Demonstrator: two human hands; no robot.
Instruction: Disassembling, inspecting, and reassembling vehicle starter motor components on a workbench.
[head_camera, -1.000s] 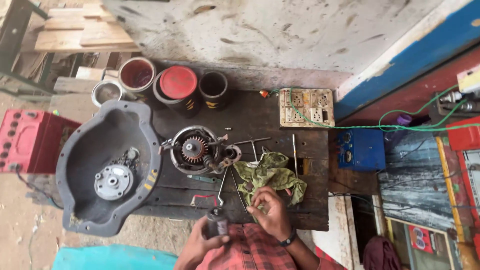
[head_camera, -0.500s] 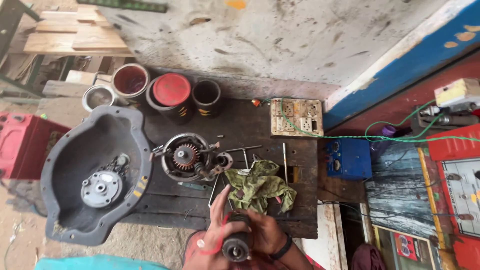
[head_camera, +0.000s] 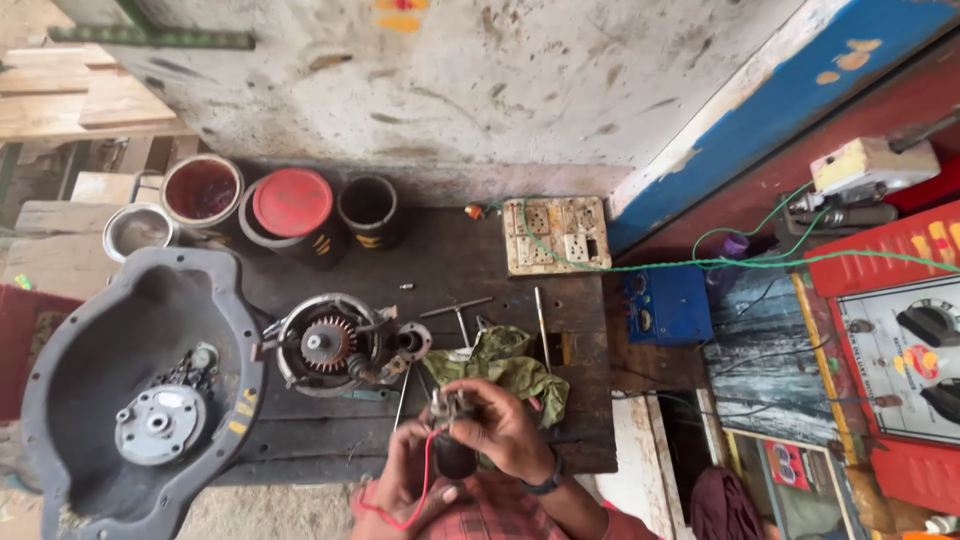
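Both my hands hold a small dark cylindrical part with metal terminals on top, just above the near edge of the dark workbench. My left hand cups it from below, and a thin red wire loops over that hand. My right hand, with a dark wristband, pinches the top of the part. Behind my hands lies a crumpled green rag. Left of the rag sits an open round motor assembly with a toothed hub.
A large grey metal housing with a round disc inside overhangs the bench's left side. Several tins stand at the back. A switchboard, a blue box, loose rods and a green cable lie to the right.
My hands have risen slightly toward the rag with the part between them. The camera has drifted, so the bench sits higher and left in view. The red wire now shows over my left hand.
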